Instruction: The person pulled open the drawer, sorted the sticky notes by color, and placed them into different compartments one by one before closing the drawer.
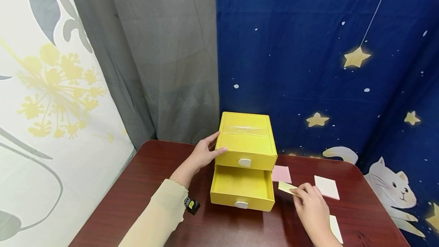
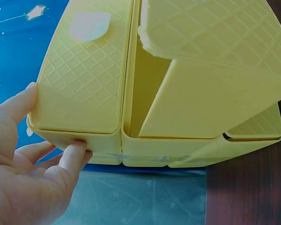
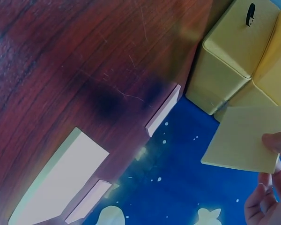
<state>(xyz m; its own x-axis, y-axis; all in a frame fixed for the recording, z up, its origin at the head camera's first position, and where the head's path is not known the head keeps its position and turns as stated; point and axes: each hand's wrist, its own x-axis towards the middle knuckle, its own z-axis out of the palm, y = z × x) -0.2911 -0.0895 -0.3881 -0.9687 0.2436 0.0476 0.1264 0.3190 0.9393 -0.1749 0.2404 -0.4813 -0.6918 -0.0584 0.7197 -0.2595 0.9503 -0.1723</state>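
Observation:
A yellow drawer box (image 1: 245, 132) stands on the table, its top drawer closed. Below that, a drawer (image 1: 241, 201) with a white tab handle is pulled out, and its visible floor is bare. My left hand (image 1: 202, 153) grips the box's upper left front corner; in the left wrist view its fingers (image 2: 72, 157) bend against the side wall. Right of the open drawer, my right hand (image 1: 312, 207) pinches a pale yellow sticky-note pad (image 3: 246, 140) between thumb and fingers. The pad is held above the tabletop, flat face up, near the drawer's right side.
A pink note pad (image 1: 281, 174) lies beside the box. A white pad (image 1: 327, 187) lies farther right, and a pale pad (image 1: 336, 228) is partly behind my right forearm. A blue star curtain (image 1: 291, 68) hangs behind the dark red table (image 1: 137, 201).

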